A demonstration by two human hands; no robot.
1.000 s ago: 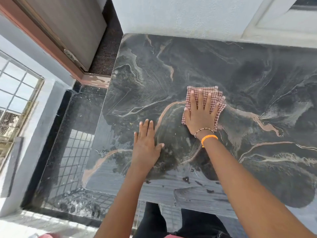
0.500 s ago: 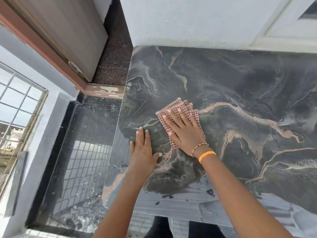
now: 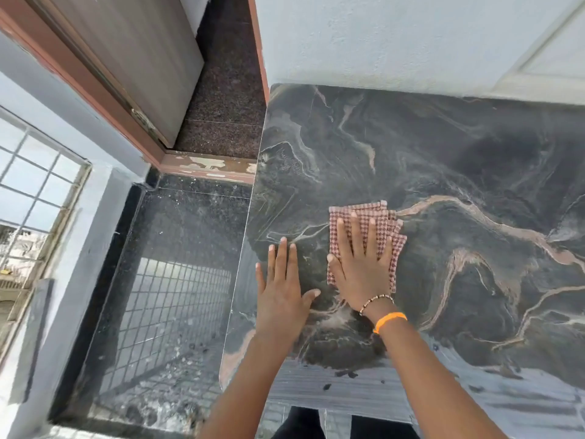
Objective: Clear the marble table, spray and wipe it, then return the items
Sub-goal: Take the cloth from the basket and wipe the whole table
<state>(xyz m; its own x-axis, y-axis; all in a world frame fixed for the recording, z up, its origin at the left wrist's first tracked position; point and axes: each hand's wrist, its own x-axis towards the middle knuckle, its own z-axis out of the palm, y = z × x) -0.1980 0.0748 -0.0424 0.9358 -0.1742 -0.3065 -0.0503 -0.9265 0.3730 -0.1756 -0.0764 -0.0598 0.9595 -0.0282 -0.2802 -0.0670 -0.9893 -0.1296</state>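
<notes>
The dark marble table (image 3: 443, 160) with pink-brown veins fills the right of the view, and nothing else stands on its visible part. A folded red-and-white checked cloth (image 3: 384, 221) lies on it near the left edge. My right hand (image 3: 359, 267) lies flat on the cloth with fingers spread, pressing it to the marble; a bead bracelet and an orange band circle that wrist. My left hand (image 3: 281, 296) rests palm down on the bare marble just left of the cloth, fingers together, holding nothing.
A white wall (image 3: 395, 36) runs along the table's far edge. Left of the table is a dark glossy floor (image 3: 177, 280), a brown door frame (image 3: 95, 96) and a barred window (image 3: 28, 201). My legs show below the table's near edge.
My right hand has swept the cloth leftward across the marble, then turned so the fingers point straight away from me. My left hand has stayed planted. The view has shifted left.
</notes>
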